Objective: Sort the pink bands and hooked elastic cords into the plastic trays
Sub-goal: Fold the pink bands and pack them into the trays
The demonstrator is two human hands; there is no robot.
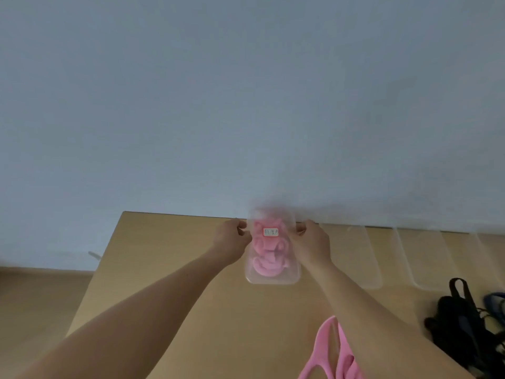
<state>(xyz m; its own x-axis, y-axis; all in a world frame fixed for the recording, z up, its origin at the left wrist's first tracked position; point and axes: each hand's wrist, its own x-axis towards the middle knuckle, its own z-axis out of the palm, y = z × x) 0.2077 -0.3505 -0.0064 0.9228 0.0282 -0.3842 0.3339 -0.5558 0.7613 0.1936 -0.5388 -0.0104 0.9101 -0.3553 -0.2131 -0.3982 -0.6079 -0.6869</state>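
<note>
Your left hand point(232, 239) and right hand point(311, 242) pinching opposite sides of a clear plastic tray point(270, 279) of coiled pink bands point(269, 255), far edge of the tan wooden bench point(164, 269), loose pink bands point(333, 354) near you, black hooked cords point(461, 318) at right.

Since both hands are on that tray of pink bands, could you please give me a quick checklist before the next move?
1. Left hand on the tray: ok, fingers pinch its left edge.
2. Right hand on the tray: ok, fingers at its right edge.
3. Pink bands inside the tray: ok, coiled within its walls.
4. Tray flat on the table: cannot tell, its far end is blurred.
5. All pink bands sorted: not ok, loose pink bands lie near the table's front.
6. Empty trays available: ok, several stand to the right.
</note>
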